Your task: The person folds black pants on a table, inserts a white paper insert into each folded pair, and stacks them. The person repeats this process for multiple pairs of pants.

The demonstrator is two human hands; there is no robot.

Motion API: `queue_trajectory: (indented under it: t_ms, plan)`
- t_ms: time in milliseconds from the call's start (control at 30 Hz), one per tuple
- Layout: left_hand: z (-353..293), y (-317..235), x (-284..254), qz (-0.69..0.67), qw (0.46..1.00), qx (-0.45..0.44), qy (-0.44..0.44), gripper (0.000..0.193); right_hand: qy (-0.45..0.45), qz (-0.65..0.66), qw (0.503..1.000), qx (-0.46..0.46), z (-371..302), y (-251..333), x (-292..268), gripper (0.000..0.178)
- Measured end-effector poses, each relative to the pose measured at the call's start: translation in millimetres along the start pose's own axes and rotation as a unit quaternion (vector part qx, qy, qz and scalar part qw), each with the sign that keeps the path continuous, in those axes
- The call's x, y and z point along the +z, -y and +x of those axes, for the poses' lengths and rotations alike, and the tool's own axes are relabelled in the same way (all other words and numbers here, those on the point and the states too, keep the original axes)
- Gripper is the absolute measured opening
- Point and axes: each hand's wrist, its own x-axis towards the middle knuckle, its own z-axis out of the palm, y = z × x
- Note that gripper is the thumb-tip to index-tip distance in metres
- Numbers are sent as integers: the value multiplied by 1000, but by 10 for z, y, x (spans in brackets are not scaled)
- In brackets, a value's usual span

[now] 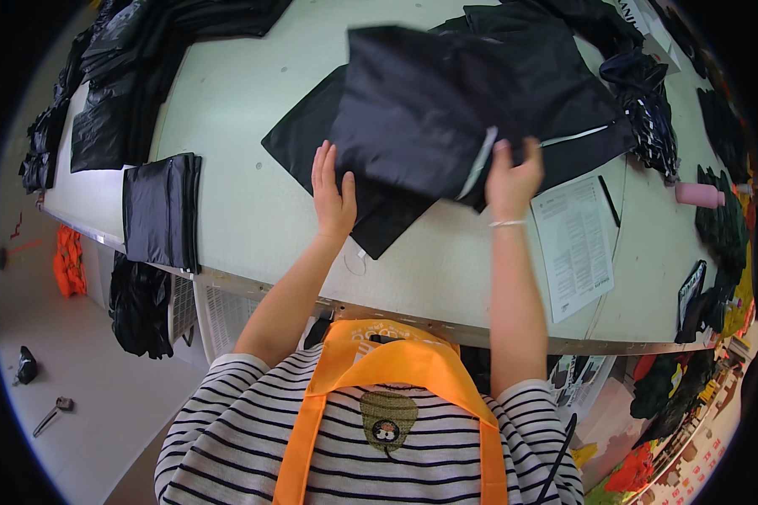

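Note:
A large black fabric piece (421,109) with a white zipper edge is lifted and folded over a pile of black fabric in the middle of the pale table (253,210). My right hand (512,178) grips its lower edge beside the white zipper strip. My left hand (333,192) lies flat with fingers spread on a flat black fabric panel (379,215) underneath, near the panel's lower corner.
A folded stack of black cloth (162,210) sits at the table's left edge, with more black garments (118,93) beyond. A printed paper sheet (574,244) and a black pen (609,200) lie to the right, near a pink bottle (699,195) and dark bundles (648,109).

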Motion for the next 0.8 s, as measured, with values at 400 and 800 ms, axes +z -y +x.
queue_trajectory:
  t_ms: [400, 800]
  plan:
    - [-257, -99, 313, 235, 913, 102, 318, 69, -60, 144, 945, 287, 1100, -1180, -670, 37]
    - [-713, -124, -28, 180, 920, 111, 330, 54, -69, -350, 840, 409, -1124, -2861, -3034, 66]
